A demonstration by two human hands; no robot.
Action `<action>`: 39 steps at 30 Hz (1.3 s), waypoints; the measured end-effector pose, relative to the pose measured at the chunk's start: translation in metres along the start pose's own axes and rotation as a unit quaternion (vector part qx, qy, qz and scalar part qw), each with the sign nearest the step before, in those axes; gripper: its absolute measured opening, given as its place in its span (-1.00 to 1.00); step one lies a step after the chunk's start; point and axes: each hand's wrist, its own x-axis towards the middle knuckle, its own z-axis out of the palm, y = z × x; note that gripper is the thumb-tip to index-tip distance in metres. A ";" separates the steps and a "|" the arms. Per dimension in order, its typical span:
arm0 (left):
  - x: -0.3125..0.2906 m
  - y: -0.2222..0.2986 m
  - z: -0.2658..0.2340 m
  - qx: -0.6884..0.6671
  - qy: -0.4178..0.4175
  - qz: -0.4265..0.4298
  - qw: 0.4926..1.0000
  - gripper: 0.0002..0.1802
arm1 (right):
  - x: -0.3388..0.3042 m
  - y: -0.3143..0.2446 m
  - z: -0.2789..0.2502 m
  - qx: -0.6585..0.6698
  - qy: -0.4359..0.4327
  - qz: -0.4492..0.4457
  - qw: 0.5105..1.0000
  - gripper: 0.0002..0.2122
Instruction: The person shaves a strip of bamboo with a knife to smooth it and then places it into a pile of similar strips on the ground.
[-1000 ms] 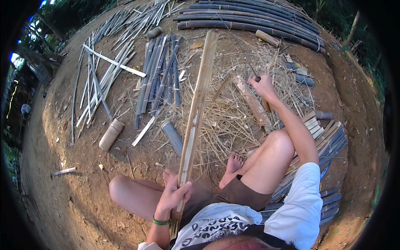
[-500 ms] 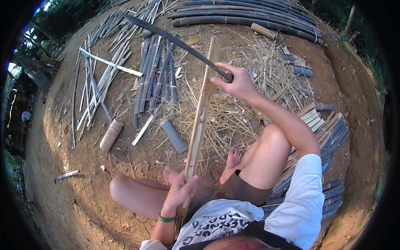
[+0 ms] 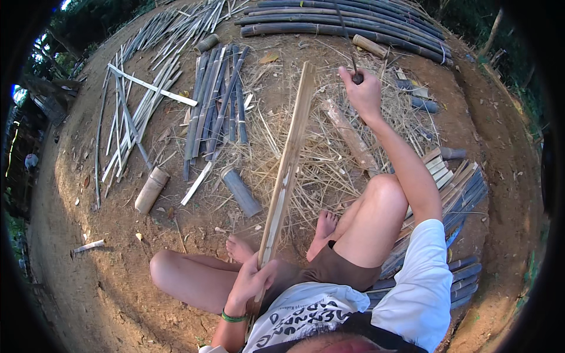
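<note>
My left hand (image 3: 253, 282) is closed around the lower part of a long split bamboo strip (image 3: 289, 159), near my lap. The strip slants up and away, its pale inner face showing and its far end in the air or over the shavings; which, I cannot tell. Up and to the right of that end, my right hand (image 3: 365, 97) grips a machete (image 3: 357, 77) by its dark handle. Its narrow-looking blade points away from me and is clear of the strip. Below the right hand, a mottled bamboo pole (image 3: 350, 132) lies on the shavings.
Bamboo shavings (image 3: 318, 182) cover the ground before my feet. Short bamboo pieces (image 3: 241, 191) and dark split slats (image 3: 213, 106) lie left of them. Long poles (image 3: 347, 29) are stacked at the back. Bundled slats (image 3: 462, 197) lie beside my right leg.
My right hand has moved up and right with the machete. The blade has swung from pointing left across the strip to pointing away, uncovering the mottled pole. My left hand keeps its hold.
</note>
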 end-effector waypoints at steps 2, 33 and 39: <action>0.000 -0.002 -0.002 0.003 0.007 -0.007 1.000 -0.86 | -0.003 0.008 -0.002 0.045 -0.033 0.049 0.997 -0.56; -0.024 0.040 -0.020 0.048 0.079 0.022 0.995 -0.62 | -0.021 0.130 0.040 0.007 -0.229 0.101 0.968 -0.77; -0.012 0.016 -0.027 -0.005 0.061 0.050 0.997 -0.60 | -0.032 0.078 0.043 -0.002 -0.303 0.070 0.951 -0.73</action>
